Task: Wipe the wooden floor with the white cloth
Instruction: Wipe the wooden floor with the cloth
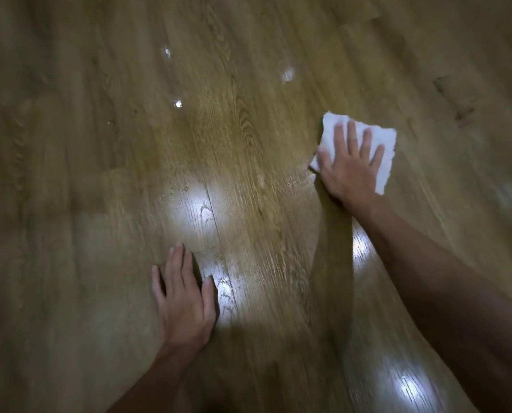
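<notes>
Wiping looks mid-way: the right hand [348, 162] presses flat, fingers spread, on the cloth [381, 150] at the floor's [70, 174] right side, the left hand [184, 296] rests flat and empty, and bright spots ahead seem unwiped.

Left hand [186, 296]: lay flat, palm down, fingers straight and close together, thumb out to the right, near centre.
Left forearm: ran up from the near edge.
Right hand [350, 162]: palm down, fingers spread, farther off on the right.
Right arm: stretched out from the near right corner.
</notes>
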